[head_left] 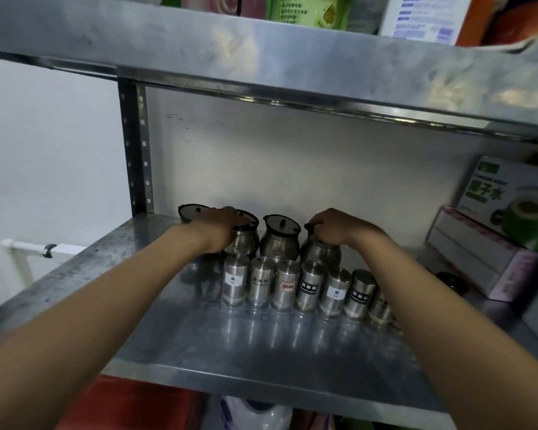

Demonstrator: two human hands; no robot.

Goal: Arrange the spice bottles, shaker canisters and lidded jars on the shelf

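Observation:
On the steel shelf (199, 346) a back row of round steel lidded jars stands against the wall. My left hand (221, 226) grips the lid of the second jar (244, 243), and its wrist hides most of the leftmost jar (193, 212). The third jar (278, 240) stands free. My right hand (331, 226) is curled over the lid of the fourth jar (320, 252). In front runs a row of several steel shaker canisters (305, 287) with labels, standing upright side by side.
A green and white box (510, 200) sits on a pale pink box (479, 256) at the shelf's right end. A steel shelf above (261, 60) carries packets and hangs low. The upright post (135, 150) is at the back left.

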